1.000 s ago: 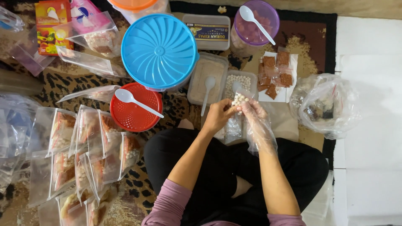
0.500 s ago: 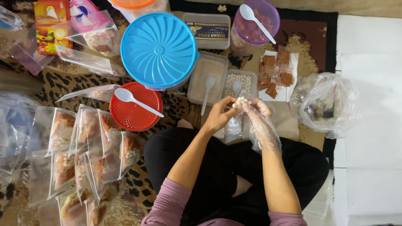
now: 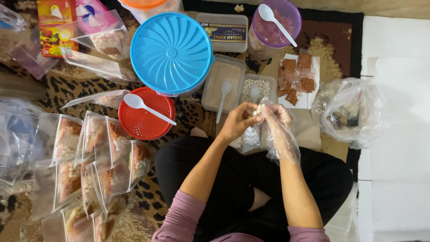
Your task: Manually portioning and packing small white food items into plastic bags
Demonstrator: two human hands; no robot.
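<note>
Both hands, left hand bare and right hand gloved, pinch a small clear bag over the lap, while many filled bags already lie alongside.

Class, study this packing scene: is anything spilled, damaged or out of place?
Nothing stands out. The filled bags lie overlapping but sealed-looking, the lids sit on their tubs, and both hands, left and right, meet at a small clear bag.
</note>
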